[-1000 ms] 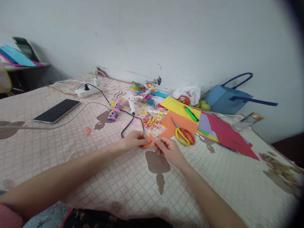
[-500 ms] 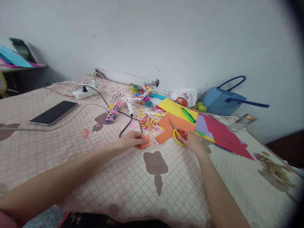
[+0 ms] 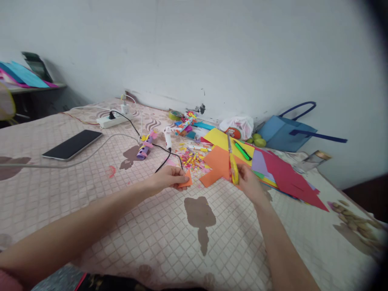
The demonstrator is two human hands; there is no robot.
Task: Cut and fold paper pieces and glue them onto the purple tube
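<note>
Now both hands grip — left hand [image 3: 167, 178] an orange paper scrap [image 3: 186, 181], right hand [image 3: 250, 182] yellow scissors [image 3: 233, 169].

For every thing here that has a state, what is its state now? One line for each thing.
left hand: pinching a small orange paper piece against the bed cover.
right hand: gripping the scissors.
scissors: lifted, blades shut, pointing away.
phone: screen dark, lying flat.
power strip: plugs inserted.
glue gun: lying down, cable attached.
blue bag: lying against the wall.
orange sheet: flat, partly cut.
</note>
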